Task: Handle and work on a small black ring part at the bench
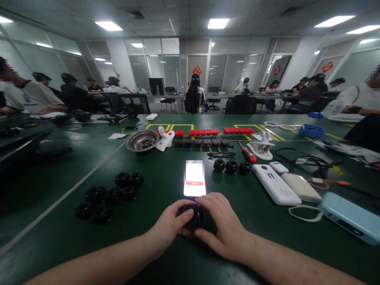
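Note:
My left hand [170, 225] and my right hand [221, 225] meet at the near middle of the green table [154, 253], both closed around one small black round part [192, 217]. Just beyond my fingers lies a lit phone [194, 179], screen up. Several black round parts of the same kind [108, 194] lie in a loose group to the left. Three more black round parts [231, 166] sit in a row to the right of the phone.
A metal bowl [141, 140] with small pieces, a white clamp [166, 138], red blocks [204, 132], black blocks [202, 142] and a red-handled screwdriver [247, 152] lie further back. White and beige devices [276, 184], cables [308, 160] and a light-blue case [350, 215] fill the right. People sit around.

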`<action>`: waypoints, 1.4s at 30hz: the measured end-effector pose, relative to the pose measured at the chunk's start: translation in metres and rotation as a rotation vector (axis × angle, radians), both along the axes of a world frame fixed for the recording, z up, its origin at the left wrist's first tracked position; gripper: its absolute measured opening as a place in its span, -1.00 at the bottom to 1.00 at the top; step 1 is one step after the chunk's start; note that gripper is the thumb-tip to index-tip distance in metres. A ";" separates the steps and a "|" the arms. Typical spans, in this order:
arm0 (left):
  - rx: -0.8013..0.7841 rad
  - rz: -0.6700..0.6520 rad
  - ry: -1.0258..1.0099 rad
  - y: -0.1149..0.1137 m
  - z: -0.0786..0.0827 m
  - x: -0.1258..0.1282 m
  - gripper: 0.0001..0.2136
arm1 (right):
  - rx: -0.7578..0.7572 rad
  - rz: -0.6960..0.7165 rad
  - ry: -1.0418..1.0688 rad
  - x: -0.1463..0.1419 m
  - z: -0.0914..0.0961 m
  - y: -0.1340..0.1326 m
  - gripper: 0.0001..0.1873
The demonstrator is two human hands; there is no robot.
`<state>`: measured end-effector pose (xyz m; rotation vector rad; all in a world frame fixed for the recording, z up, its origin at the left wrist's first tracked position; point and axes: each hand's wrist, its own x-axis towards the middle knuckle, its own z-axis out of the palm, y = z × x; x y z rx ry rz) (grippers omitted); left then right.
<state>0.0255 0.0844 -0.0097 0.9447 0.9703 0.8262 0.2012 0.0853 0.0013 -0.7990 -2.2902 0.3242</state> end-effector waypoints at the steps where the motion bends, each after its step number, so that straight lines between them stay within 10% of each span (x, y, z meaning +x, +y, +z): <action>1: 0.018 0.010 -0.014 -0.001 0.000 0.000 -0.64 | -0.052 -0.043 0.017 0.000 0.000 0.000 -0.56; 6: 0.050 -0.002 -0.034 -0.003 -0.001 0.000 -0.61 | -0.170 -0.131 -0.038 0.000 -0.001 0.004 -0.79; 14: -0.056 -0.057 0.025 0.002 0.002 0.002 -0.57 | 0.098 0.080 -0.058 -0.001 -0.001 0.003 -0.64; 23: -0.024 0.032 -0.019 -0.001 0.001 -0.001 -0.60 | -0.165 -0.150 0.016 0.001 -0.003 0.006 -0.78; 32: -0.046 0.014 -0.020 -0.002 0.004 0.002 -0.63 | 0.134 0.037 -0.004 -0.002 -0.001 -0.001 -0.68; 42: -0.055 0.025 0.041 0.000 0.004 0.000 -0.62 | -0.077 -0.084 -0.106 -0.001 -0.003 0.005 -0.69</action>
